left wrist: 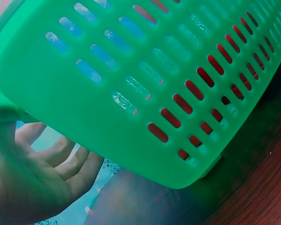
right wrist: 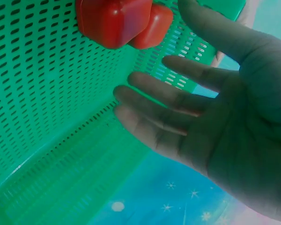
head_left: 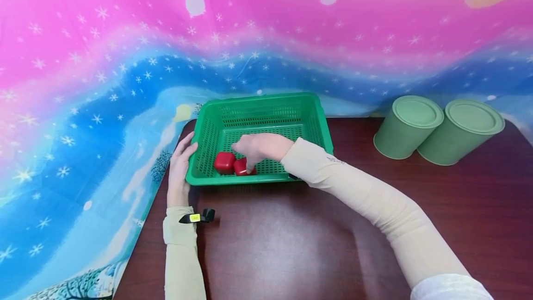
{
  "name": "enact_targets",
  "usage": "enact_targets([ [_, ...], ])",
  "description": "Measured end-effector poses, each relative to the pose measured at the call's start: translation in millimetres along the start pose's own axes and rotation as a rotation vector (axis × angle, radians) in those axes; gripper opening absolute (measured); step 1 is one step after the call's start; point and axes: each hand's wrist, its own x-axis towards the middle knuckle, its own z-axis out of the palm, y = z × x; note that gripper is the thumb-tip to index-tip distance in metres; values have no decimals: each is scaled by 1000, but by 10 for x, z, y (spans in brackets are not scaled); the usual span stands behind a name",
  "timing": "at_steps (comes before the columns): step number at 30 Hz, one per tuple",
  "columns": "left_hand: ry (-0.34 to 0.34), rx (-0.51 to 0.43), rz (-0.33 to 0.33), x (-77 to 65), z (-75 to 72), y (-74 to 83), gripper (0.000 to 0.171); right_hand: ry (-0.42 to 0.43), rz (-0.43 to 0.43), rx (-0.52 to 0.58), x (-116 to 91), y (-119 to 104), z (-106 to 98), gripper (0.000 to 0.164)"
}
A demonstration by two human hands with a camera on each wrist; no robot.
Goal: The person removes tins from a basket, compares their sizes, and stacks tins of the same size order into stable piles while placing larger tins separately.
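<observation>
A green plastic basket [head_left: 258, 180] with slotted walls lies near the back of the table. Two red rounded blocks [head_left: 225, 163] sit side by side in its front left part. At the basket's left end, my left hand [head_left: 180, 165] grips the rim, thumb on the edge and fingers along the outside. My right hand [head_left: 262, 146] reaches inside, over the blocks. In the right wrist view its fingers [right wrist: 154, 93] are spread and loosely bent, with nothing between them. The nearer red block [right wrist: 114, 23] shows there beyond the thumb, partly cut off by the frame's top.
Two green lidded canisters [head_left: 410, 126] stand against each other at the back right of the dark wooden table [head_left: 270, 244]. A pink and blue printed cloth [head_left: 266, 36] hangs behind and along the left side. A black strap [head_left: 201, 216] is on my left wrist.
</observation>
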Motion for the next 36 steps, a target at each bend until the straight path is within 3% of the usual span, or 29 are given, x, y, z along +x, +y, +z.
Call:
enact_targets([
  [8,1,8,5,-1,-4,0,50,-27,2,-18,73,-37,40,66],
  [13,9,-6,4,-12,2,15,50,-21,-24,-126,131,-74,78,41],
  [17,6,9,-2,-14,17,21,50,11,-49,-175,208,-48,207,30],
  [25,1,22,-66,-8,29,41,51,56,-78,-7,367,222,540,59],
  [29,8,38,-71,7,26,44,51,45,-104,56,386,311,558,59],
  [36,-4,47,-65,46,23,36,51,38,-104,44,416,371,544,55],
])
